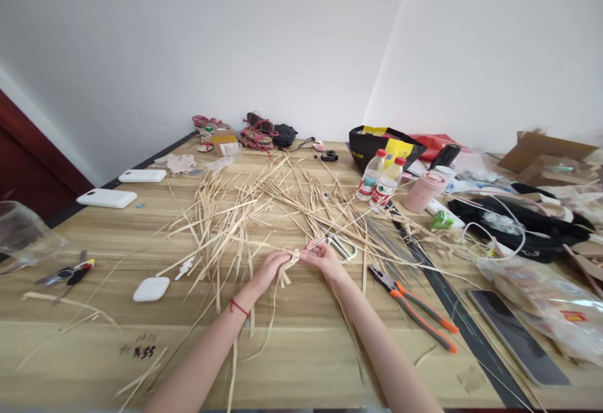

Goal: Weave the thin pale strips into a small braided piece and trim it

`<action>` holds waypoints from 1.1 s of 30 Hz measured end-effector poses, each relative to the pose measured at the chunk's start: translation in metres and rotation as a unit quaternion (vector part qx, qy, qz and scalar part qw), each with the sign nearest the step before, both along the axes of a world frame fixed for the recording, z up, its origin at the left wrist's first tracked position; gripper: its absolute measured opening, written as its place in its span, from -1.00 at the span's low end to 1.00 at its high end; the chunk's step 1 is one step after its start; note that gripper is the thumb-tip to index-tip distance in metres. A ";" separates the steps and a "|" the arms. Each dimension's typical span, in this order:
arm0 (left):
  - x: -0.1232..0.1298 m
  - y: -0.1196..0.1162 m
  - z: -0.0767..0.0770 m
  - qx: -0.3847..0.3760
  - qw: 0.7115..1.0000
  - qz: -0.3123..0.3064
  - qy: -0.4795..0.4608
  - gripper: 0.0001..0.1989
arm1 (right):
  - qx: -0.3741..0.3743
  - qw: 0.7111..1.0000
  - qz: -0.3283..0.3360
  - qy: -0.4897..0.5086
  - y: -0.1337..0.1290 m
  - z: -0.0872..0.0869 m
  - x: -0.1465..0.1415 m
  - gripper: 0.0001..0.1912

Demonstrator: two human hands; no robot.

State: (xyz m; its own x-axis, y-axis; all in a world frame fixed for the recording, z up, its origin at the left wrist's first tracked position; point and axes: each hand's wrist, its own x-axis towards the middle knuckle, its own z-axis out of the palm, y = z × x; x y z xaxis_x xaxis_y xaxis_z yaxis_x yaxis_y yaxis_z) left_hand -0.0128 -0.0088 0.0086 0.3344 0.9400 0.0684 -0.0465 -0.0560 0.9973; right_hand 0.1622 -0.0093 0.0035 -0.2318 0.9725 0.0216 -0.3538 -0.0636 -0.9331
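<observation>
Forearms (200,350), two, bare, entering at my near edge of view over the worktop (306,369); red cord (241,309) on the left wrist.
Left hand (273,267): fingers narrowed, pinching a woven piece (288,263).
Right hand (323,257): fingers narrowed, apparently pinching the same piece at its far right end; exact contact too small for me to confirm.
Woven piece, one, small, pale: between the hands. Long axis slants from the right fingertips leftward and toward me. Left hand covers more of it and is, I judge, the nearer; its loose ends point my way.
Straw (226,212), one spread: beyond both hands.
Scissors (354,251): just beside the right hand.
Pliers (394,291), orange-handled: right of the right forearm.
Phone (518,336): farther right, lying flat.
</observation>
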 end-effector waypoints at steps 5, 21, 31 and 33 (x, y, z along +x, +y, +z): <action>-0.007 -0.004 0.009 0.007 0.997 -0.048 0.059 -0.79 | 0.010 0.999 0.040 -0.016 -0.002 0.008 0.004 -0.62; -0.005 0.005 -0.008 0.084 0.995 -0.033 0.039 -0.82 | 0.001 0.998 0.055 -0.011 -0.004 0.003 -0.003 -0.59; -0.002 0.005 -0.013 0.071 0.996 0.029 0.038 -0.83 | 0.044 0.998 0.026 -0.026 -0.003 -0.001 -0.007 -0.63; -0.002 0.005 -0.013 0.083 0.995 0.026 0.043 -0.83 | 0.041 0.999 0.017 -0.030 -0.003 -0.003 -0.007 -0.63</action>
State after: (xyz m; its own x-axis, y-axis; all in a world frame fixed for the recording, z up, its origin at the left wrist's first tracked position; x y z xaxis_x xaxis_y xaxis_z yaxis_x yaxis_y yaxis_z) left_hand -0.0145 -0.0041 -0.0049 0.2959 0.9346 0.1974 0.0455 -0.2202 0.9744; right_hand 0.1556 -0.0121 0.0008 -0.2678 0.9597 0.0855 -0.2959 0.0025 -0.9552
